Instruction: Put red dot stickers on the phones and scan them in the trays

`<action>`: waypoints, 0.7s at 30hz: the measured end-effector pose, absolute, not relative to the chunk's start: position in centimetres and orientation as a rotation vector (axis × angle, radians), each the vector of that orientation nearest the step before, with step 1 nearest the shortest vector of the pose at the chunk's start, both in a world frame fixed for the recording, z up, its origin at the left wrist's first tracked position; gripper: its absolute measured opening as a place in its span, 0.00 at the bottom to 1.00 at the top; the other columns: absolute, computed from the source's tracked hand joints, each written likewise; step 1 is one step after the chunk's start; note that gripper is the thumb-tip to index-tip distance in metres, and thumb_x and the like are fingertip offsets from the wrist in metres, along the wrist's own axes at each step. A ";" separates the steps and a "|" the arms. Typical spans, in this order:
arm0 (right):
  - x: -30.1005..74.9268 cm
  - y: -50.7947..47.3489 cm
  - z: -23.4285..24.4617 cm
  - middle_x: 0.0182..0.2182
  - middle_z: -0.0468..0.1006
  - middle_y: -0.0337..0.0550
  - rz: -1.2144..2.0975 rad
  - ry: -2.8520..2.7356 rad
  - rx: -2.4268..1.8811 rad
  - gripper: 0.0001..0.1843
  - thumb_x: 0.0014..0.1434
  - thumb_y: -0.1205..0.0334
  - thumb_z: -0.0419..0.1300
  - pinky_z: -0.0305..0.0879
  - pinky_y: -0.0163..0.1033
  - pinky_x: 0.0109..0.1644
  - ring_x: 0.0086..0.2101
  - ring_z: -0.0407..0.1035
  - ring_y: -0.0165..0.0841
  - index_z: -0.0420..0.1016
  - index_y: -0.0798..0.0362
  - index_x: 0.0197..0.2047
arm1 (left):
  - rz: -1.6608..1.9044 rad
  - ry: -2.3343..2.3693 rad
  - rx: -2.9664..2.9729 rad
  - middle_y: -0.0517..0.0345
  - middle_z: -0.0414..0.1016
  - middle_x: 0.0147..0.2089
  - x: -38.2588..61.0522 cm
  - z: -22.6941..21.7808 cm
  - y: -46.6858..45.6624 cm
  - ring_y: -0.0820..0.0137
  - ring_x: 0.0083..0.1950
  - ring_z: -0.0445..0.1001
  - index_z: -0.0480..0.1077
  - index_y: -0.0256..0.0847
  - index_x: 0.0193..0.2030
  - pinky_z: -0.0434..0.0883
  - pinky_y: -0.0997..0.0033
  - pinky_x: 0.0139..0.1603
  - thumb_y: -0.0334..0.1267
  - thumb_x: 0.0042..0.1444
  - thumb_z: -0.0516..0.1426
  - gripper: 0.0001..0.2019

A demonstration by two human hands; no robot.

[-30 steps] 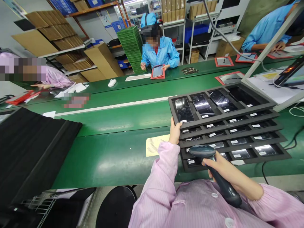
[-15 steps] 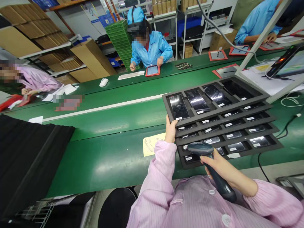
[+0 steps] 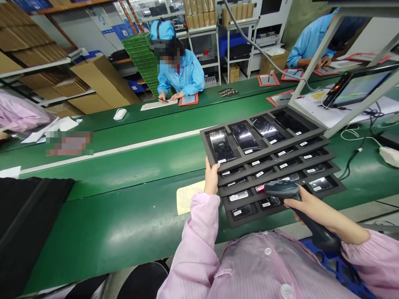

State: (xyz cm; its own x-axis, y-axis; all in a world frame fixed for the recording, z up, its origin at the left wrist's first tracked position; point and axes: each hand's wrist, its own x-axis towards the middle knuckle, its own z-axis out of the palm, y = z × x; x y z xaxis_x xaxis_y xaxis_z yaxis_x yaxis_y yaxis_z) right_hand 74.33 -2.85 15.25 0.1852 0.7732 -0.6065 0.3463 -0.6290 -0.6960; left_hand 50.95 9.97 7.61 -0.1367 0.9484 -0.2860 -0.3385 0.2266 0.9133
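Note:
A fanned stack of black foam trays [image 3: 324,133] rests on the green conveyor table, each tray holding several dark phone screens [image 3: 222,146] with white labels. My left hand [image 3: 212,179] grips the near left corner of the top tray, thumb on its rim. My right hand [image 3: 314,207] is closed round the handle of a dark barcode scanner [image 3: 282,189], whose head hangs over the lower trays. A yellow perforated card [image 3: 185,197] lies on the table left of my left wrist.
A green conveyor table [image 3: 124,216] runs left to right with a white stripe. Black fabric [image 3: 25,224] covers the near left. A monitor [image 3: 358,86] on a metal frame stands at right, cables below. Two workers in blue [image 3: 179,72] sit across. A white mouse [image 3: 119,113] lies at the far side.
My view has swung right, so everything sits further left in the picture. The scanner has moved right along the lower trays. My left hand keeps its grip on the top tray.

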 end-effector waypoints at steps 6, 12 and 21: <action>74.3 -2.8 15.0 0.18 0.66 0.29 1.523 -1.039 -2.036 0.23 0.52 0.62 0.57 0.60 0.33 0.18 0.16 0.62 0.29 0.55 0.50 0.50 | 1.269 1.224 0.683 0.60 0.74 0.46 50.9 7.8 9.9 0.68 0.43 0.72 0.61 0.47 0.59 0.68 0.72 0.44 0.34 0.45 0.55 0.30; 78.4 -2.5 15.3 0.22 0.68 0.33 1.375 -0.898 -2.109 0.19 0.51 0.61 0.59 0.61 0.32 0.18 0.18 0.65 0.29 0.57 0.51 0.45 | 1.284 1.246 0.643 0.60 0.73 0.47 51.0 8.5 9.6 0.70 0.41 0.72 0.61 0.47 0.59 0.69 0.75 0.40 0.33 0.45 0.55 0.31; 81.7 -2.4 15.1 0.26 0.69 0.34 1.401 -0.964 -2.119 0.21 0.54 0.64 0.56 0.61 0.32 0.17 0.16 0.63 0.26 0.54 0.50 0.49 | 1.299 1.278 0.615 0.59 0.75 0.43 51.0 9.1 9.4 0.71 0.36 0.73 0.62 0.46 0.59 0.69 0.77 0.33 0.33 0.44 0.55 0.31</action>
